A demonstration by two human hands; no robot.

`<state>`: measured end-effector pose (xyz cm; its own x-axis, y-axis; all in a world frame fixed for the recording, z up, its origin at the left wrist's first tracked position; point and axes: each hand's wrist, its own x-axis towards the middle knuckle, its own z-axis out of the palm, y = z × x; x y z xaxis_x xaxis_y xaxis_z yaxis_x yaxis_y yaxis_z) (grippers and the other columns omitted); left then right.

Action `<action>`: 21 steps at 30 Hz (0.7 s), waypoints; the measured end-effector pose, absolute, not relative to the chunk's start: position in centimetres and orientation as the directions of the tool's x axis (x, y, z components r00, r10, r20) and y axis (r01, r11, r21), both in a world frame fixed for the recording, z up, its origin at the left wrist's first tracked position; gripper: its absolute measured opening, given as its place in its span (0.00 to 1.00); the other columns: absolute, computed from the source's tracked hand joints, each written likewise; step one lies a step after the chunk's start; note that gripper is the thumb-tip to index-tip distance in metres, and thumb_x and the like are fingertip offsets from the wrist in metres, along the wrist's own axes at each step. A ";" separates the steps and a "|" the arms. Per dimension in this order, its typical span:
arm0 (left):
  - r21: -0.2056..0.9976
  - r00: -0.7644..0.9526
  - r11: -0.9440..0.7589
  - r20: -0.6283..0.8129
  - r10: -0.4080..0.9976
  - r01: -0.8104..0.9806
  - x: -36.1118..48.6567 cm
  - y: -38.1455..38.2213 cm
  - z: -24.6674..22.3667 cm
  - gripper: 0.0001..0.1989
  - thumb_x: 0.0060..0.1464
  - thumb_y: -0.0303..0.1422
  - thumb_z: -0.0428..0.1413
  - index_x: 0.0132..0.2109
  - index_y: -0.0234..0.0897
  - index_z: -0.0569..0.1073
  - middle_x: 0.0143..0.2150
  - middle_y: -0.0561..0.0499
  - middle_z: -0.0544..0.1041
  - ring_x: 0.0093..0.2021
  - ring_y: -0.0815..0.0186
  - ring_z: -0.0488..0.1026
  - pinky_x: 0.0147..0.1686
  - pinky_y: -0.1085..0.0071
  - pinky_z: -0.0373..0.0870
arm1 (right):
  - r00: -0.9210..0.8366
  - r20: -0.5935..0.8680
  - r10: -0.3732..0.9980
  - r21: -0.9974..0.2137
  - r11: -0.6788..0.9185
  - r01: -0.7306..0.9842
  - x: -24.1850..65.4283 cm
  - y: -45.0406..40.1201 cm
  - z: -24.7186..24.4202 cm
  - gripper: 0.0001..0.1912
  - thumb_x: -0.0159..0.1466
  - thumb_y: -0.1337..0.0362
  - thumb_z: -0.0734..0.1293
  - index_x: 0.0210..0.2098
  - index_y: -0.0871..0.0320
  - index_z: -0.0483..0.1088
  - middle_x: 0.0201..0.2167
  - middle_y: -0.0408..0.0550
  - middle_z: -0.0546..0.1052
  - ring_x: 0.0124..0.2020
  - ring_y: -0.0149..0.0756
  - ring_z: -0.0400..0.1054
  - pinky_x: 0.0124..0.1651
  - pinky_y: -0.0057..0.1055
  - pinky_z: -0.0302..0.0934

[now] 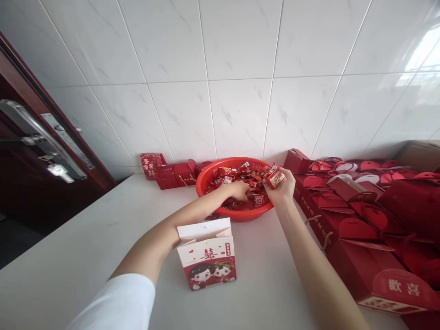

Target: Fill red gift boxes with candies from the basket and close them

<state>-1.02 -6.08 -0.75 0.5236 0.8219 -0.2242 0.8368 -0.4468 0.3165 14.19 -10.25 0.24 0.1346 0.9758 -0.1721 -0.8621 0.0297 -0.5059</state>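
A red plastic basket (240,216) holds many red-wrapped candies (259,200) and stands against the tiled wall. My left hand (241,191) reaches into it, fingers down among the candies; its fingertips are hidden and what they hold cannot be made out. At the basket's right rim my right hand (282,187) is turned up, its fingers closed round red and white wrapped candies (275,177). Nearer to me, an open-topped paper bag (210,266) with two cartoon faces stands upright on the white table (137,247), beside my left forearm.
Many red gift boxes (357,229) crowd the right side. Several small red boxes (175,176) stand along the wall left of the basket. A dark red door (34,183) with a metal handle and keys (60,172) is at the left.
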 end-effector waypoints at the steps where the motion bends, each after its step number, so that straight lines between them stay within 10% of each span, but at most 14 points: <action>1: 0.309 0.500 -0.426 -0.217 0.839 0.850 -1.1 -6.0 -0.6 0.06 0.38 0.25 0.62 0.24 0.39 0.72 0.25 0.50 0.75 0.32 0.57 0.74 0.34 0.68 0.65 | 0.136 -0.176 0.975 -0.504 0.029 -0.863 14.2 -10.3 0.3 0.04 0.58 0.66 0.62 0.30 0.57 0.68 0.26 0.47 0.81 0.20 0.29 0.70 0.21 0.23 0.64; 21: 0.597 0.552 -0.387 -0.115 0.826 0.702 -0.3 -3.9 -0.6 0.07 0.54 0.29 0.52 0.33 0.35 0.75 0.31 0.51 0.79 0.30 0.66 0.75 0.32 0.73 0.71 | 0.128 -0.144 0.981 -0.515 0.036 -0.856 14.3 -9.7 -0.5 0.03 0.55 0.64 0.65 0.30 0.56 0.69 0.26 0.45 0.81 0.20 0.30 0.71 0.20 0.24 0.65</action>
